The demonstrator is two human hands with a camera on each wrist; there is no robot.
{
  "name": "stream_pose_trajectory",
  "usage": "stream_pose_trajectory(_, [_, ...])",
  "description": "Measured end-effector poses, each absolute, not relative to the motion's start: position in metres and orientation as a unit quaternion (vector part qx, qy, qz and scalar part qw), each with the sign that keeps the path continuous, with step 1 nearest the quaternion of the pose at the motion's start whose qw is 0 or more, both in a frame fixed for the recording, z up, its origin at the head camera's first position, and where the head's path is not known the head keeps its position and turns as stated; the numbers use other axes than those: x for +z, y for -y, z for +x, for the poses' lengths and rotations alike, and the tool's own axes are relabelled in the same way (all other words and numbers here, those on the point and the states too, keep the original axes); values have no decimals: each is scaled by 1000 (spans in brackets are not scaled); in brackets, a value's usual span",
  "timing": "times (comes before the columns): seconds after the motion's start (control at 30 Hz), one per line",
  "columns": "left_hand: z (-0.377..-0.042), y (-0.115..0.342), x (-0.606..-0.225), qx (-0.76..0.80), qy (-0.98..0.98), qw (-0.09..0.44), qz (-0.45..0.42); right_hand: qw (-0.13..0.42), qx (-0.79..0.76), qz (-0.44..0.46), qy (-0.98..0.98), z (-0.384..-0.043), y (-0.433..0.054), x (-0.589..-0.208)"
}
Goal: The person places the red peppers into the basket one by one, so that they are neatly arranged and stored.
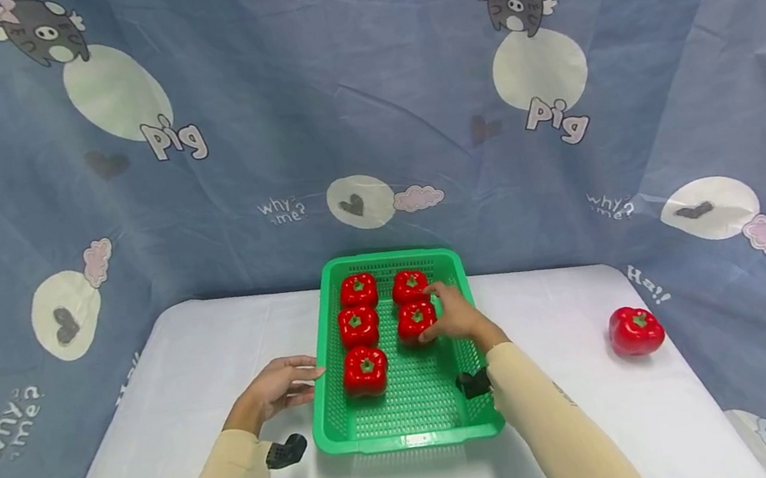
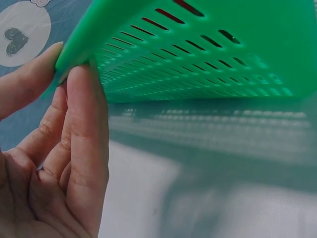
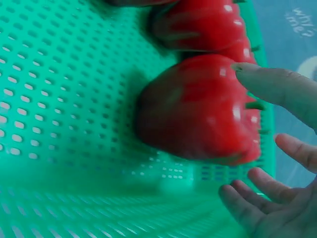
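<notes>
A green perforated plastic basket [image 1: 412, 413] holds several red bell peppers. Three form the left column, the nearest bell pepper [image 1: 364, 371] lowest; two stand one behind the other at right. My left hand [image 1: 277, 390] pinches the basket's left rim, thumb on one side and fingers on the other, as the left wrist view shows beside the slotted wall [image 2: 208, 54]. Over the right column, my right hand [image 1: 455, 315] has its fingers spread around the front pepper [image 1: 416, 323]. In the right wrist view the thumb [image 3: 277, 89] overlaps that pepper's top edge, while the other fingers stand apart from it.
Another red bell pepper [image 1: 636, 330] lies on its own near the right edge of the white table [image 1: 560, 344]. A blue patterned cloth [image 1: 361, 107] hangs behind the table and along its sides. The basket's far rim is close to the cloth.
</notes>
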State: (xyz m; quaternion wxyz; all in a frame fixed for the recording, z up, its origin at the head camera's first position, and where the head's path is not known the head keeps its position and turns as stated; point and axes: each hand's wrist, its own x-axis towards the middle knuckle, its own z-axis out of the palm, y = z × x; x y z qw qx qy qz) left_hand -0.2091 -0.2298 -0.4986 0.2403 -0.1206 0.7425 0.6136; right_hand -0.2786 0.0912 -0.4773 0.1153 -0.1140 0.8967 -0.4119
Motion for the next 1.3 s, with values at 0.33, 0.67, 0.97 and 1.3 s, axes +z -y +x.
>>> stream_pose_trajectory(0.33, [-208, 233, -501, 615, -742, 237, -119, 130, -478, -175, -851, -268, -122, -464])
stream_pose_trajectory(0.67, [-208, 230, -502, 618, -741, 234, -118, 92, -499, -152, -848, -259, -158, -460])
stream_pose_trajectory(0.97, [-208, 228, -500, 622, -739, 234, -112, 4, -457, -163, -874, -255, -194, -463])
stream_pose_trajectory(1.3, [-207, 226, -498, 610, -755, 221, -101, -14, -434, -127, -892, -251, -235, -461])
